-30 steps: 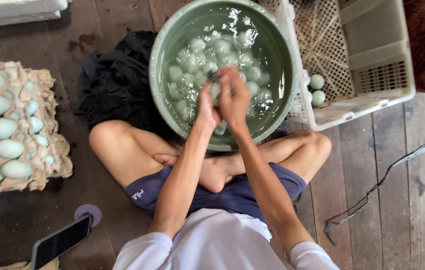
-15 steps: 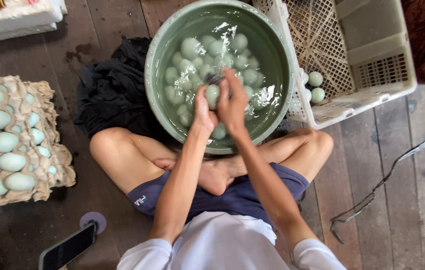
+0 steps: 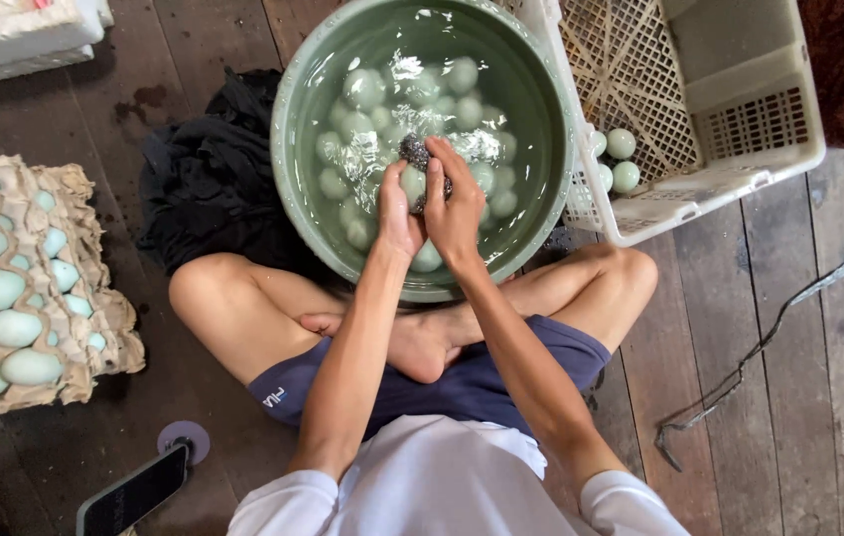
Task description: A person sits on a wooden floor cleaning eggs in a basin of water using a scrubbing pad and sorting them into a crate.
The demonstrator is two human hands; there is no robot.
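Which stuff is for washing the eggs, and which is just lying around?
In use: left hand holding an egg; right hand with the scrubber; green basin; white crate; egg trays.

Lying about: phone, black cloth, bent wire.

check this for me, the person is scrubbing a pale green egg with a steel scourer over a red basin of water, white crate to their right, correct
Not quite: the basin is green, not red, as the head view shows. The rest holds: both hands, left hand and right hand, work a steel scourer on a pale green egg, white crate to their right.
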